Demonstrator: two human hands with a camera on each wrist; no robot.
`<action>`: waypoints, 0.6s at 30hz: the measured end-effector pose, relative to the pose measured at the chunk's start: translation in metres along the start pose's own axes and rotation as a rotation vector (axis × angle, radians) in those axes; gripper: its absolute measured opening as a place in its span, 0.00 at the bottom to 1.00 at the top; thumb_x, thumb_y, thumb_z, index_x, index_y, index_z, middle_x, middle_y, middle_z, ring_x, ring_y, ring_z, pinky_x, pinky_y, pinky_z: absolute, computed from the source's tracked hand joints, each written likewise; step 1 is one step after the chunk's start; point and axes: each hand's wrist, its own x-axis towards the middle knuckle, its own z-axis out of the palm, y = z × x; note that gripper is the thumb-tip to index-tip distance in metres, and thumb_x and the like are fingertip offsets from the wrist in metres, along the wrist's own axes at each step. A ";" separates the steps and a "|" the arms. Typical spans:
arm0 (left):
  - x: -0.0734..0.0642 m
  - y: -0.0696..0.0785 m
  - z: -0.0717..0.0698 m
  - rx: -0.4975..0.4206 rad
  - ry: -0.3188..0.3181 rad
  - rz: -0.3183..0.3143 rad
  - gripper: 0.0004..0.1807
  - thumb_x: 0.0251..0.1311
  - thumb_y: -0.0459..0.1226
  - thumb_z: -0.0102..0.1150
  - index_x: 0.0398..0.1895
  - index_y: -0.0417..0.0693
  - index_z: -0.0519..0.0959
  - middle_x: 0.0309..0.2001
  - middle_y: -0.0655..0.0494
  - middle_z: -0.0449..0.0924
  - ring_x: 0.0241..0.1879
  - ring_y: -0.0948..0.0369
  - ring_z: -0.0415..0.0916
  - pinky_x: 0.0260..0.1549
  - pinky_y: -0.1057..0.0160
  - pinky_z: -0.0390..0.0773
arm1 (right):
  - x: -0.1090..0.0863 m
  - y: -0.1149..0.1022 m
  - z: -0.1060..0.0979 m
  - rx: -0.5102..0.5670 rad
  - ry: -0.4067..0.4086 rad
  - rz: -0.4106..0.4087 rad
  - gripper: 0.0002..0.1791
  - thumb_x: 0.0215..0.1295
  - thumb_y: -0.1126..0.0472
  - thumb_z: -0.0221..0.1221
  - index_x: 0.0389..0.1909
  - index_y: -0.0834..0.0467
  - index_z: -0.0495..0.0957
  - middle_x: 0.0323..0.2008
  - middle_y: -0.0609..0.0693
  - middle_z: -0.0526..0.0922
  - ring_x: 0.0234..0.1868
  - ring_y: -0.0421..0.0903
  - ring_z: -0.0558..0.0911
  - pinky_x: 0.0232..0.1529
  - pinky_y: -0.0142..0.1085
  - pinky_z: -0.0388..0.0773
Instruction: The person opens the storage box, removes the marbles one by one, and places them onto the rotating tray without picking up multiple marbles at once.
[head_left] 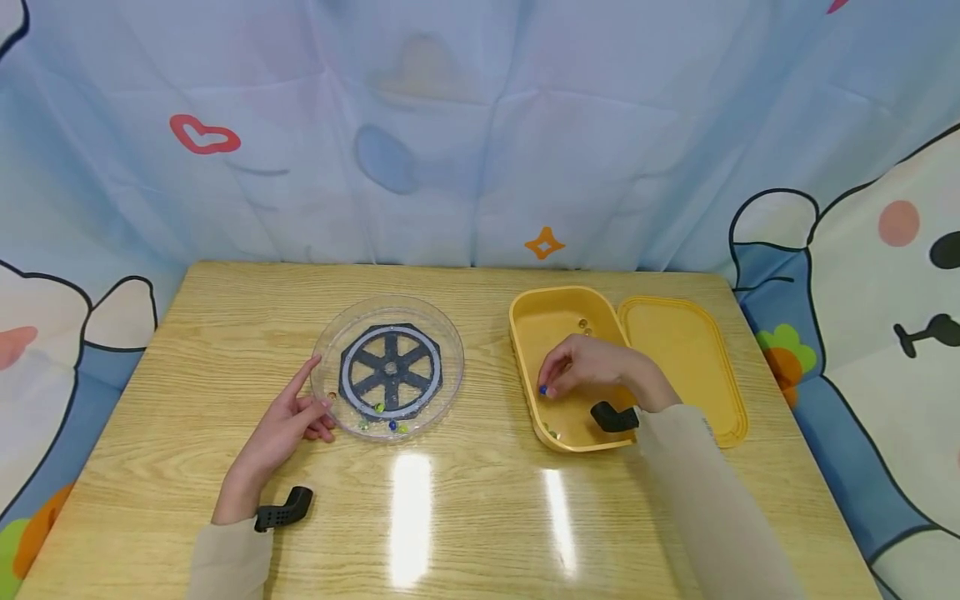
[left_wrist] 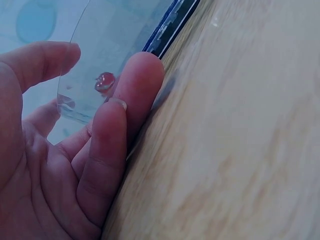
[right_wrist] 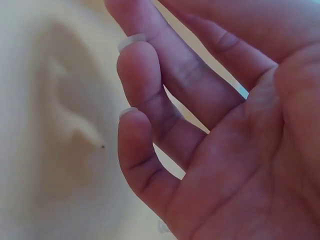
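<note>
Inside the yellow plastic box [head_left: 528, 367], my right hand [head_left: 592, 367] pinches a blue marble [head_left: 543, 390] between its fingertips, low over the box floor. A few amber marbles [head_left: 582, 323] lie at the box's far end, with greenish ones [head_left: 552, 433] at the near end. To the left, a round clear plastic dish [head_left: 450, 392] has a dark spoked wheel shape with a pale ring [head_left: 391, 368] at its middle. My left hand [head_left: 288, 421] touches the dish's left rim, index finger extended. Close to that hand, a reddish-amber marble [left_wrist: 104, 83] shows through the clear wall.
More marbles, green and blue [head_left: 392, 425], lie along the near side of the dish. A yellow lid [head_left: 678, 367] lies flat to the right of the box. The wooden table [head_left: 480, 517] ends at a printed blue curtain [head_left: 465, 183] behind.
</note>
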 end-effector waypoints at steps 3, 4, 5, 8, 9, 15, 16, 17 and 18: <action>0.000 0.000 0.000 -0.002 0.002 -0.001 0.39 0.75 0.38 0.52 0.81 0.63 0.44 0.32 0.42 0.80 0.28 0.55 0.83 0.31 0.63 0.80 | -0.004 -0.003 -0.002 -0.015 0.031 -0.006 0.08 0.60 0.61 0.70 0.38 0.61 0.86 0.35 0.50 0.87 0.38 0.48 0.84 0.43 0.36 0.78; 0.000 0.000 0.000 -0.002 0.002 -0.001 0.39 0.75 0.38 0.52 0.81 0.63 0.44 0.32 0.42 0.80 0.27 0.55 0.83 0.31 0.63 0.80 | -0.006 -0.005 -0.003 -0.021 0.044 -0.012 0.08 0.60 0.61 0.70 0.38 0.60 0.86 0.35 0.50 0.87 0.38 0.48 0.83 0.43 0.36 0.78; 0.000 0.000 0.000 -0.004 0.002 -0.002 0.39 0.75 0.37 0.52 0.81 0.63 0.44 0.32 0.42 0.80 0.27 0.55 0.83 0.31 0.63 0.80 | -0.007 -0.006 -0.003 -0.019 0.054 -0.018 0.08 0.60 0.61 0.70 0.38 0.60 0.86 0.35 0.50 0.87 0.38 0.48 0.83 0.42 0.36 0.78; 0.000 0.000 0.000 -0.006 0.001 -0.001 0.39 0.75 0.37 0.52 0.81 0.63 0.45 0.32 0.42 0.80 0.28 0.55 0.83 0.31 0.63 0.80 | -0.010 -0.009 -0.003 -0.021 0.090 -0.050 0.07 0.61 0.61 0.69 0.38 0.59 0.86 0.33 0.49 0.86 0.36 0.49 0.82 0.39 0.36 0.77; 0.000 0.000 0.000 -0.006 0.000 -0.001 0.39 0.75 0.37 0.52 0.81 0.63 0.45 0.33 0.42 0.80 0.28 0.55 0.83 0.31 0.63 0.80 | -0.011 -0.011 -0.004 -0.019 0.103 -0.061 0.07 0.61 0.61 0.69 0.38 0.59 0.86 0.33 0.50 0.86 0.36 0.49 0.82 0.38 0.36 0.77; -0.001 0.000 0.000 -0.001 -0.002 -0.001 0.39 0.75 0.36 0.50 0.81 0.63 0.44 0.33 0.42 0.80 0.28 0.54 0.83 0.31 0.62 0.80 | -0.013 -0.021 -0.001 0.009 0.136 -0.129 0.05 0.62 0.62 0.68 0.38 0.58 0.86 0.33 0.51 0.87 0.34 0.49 0.83 0.35 0.35 0.77; -0.001 0.000 0.000 0.001 -0.001 -0.002 0.39 0.75 0.36 0.50 0.81 0.64 0.44 0.33 0.42 0.80 0.28 0.54 0.83 0.31 0.62 0.80 | -0.013 -0.023 0.000 0.011 0.136 -0.137 0.05 0.63 0.62 0.68 0.38 0.58 0.86 0.33 0.52 0.87 0.34 0.49 0.83 0.35 0.35 0.77; -0.001 0.000 0.000 0.002 -0.001 -0.002 0.39 0.75 0.36 0.50 0.81 0.63 0.44 0.32 0.42 0.80 0.28 0.54 0.83 0.31 0.62 0.80 | -0.013 -0.025 0.002 0.009 0.136 -0.144 0.05 0.63 0.62 0.68 0.38 0.58 0.86 0.33 0.52 0.87 0.34 0.48 0.83 0.35 0.34 0.76; -0.001 0.000 0.000 0.002 0.000 -0.001 0.39 0.75 0.36 0.50 0.81 0.63 0.44 0.32 0.42 0.80 0.28 0.54 0.83 0.31 0.62 0.80 | -0.012 -0.028 0.004 0.006 0.139 -0.151 0.05 0.63 0.62 0.68 0.38 0.58 0.86 0.33 0.51 0.86 0.34 0.48 0.83 0.35 0.34 0.76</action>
